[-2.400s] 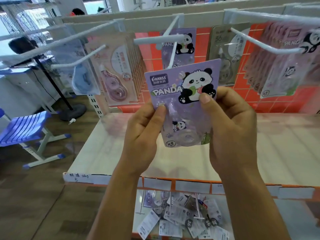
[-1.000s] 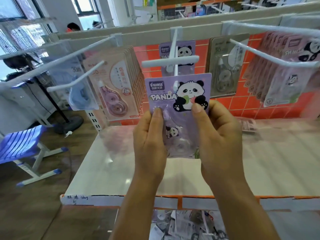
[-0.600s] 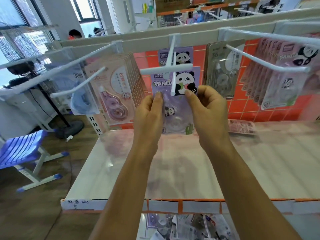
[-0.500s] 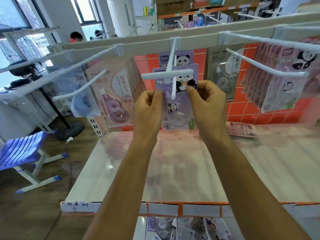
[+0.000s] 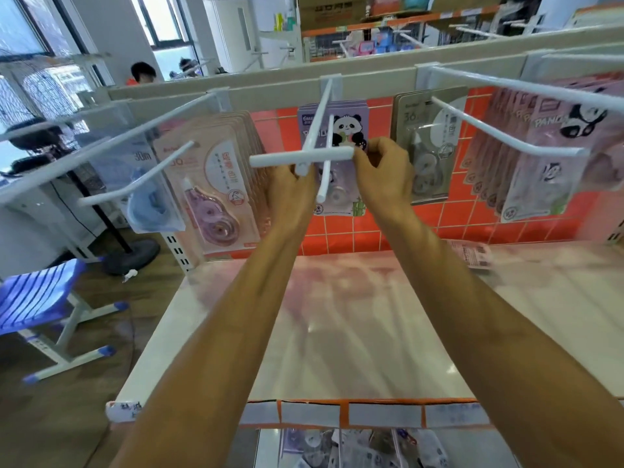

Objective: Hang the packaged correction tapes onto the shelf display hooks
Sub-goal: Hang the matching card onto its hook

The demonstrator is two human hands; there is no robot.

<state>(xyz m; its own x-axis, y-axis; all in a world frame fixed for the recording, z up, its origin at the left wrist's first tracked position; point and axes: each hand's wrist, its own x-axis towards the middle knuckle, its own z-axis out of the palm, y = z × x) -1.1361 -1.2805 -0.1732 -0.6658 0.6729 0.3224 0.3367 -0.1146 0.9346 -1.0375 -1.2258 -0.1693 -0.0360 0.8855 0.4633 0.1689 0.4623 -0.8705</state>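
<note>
Both arms are stretched out to the centre hook (image 5: 323, 180), and the purple panda pack (image 5: 347, 130) sits deep on it, right at the back end against the orange tiled panel (image 5: 337, 231). The white prong runs out in front of the card's face towards the camera. The hang hole itself is too small to make out. The hook's crossbar (image 5: 287, 159) cuts across just in front of both hands.

The left hand (image 5: 290, 194) is just left of the hook and under the crossbar, with its thumb up and its fingers curled in on the pack's left edge. The fingertips are hidden behind the bar. The right hand (image 5: 385, 173) is just right of the hook, with thumb and fingers pinching the pack's right edge beside the panda print. So there's a two-handed grip, one hand on each side of the prong.

More purple card edges show behind the held pack, at the very back of the hook.

Left of the hook hangs a thick row of pink packs (image 5: 219, 184), and further left a blue pack (image 5: 152, 204) hangs on its own prong. Right of the hook there's a grey pack (image 5: 429, 146), then a long run of pink panda packs (image 5: 540, 163).

Below the hook lies the white shelf (image 5: 337, 332), with one loose pack (image 5: 472, 256) lying flat on it off to the right. Under the shelf's front edge a heap of packs (image 5: 337, 450) shows, blurred. Far to the left of the hook a blue chair (image 5: 33, 298) stands on the wooden floor.
</note>
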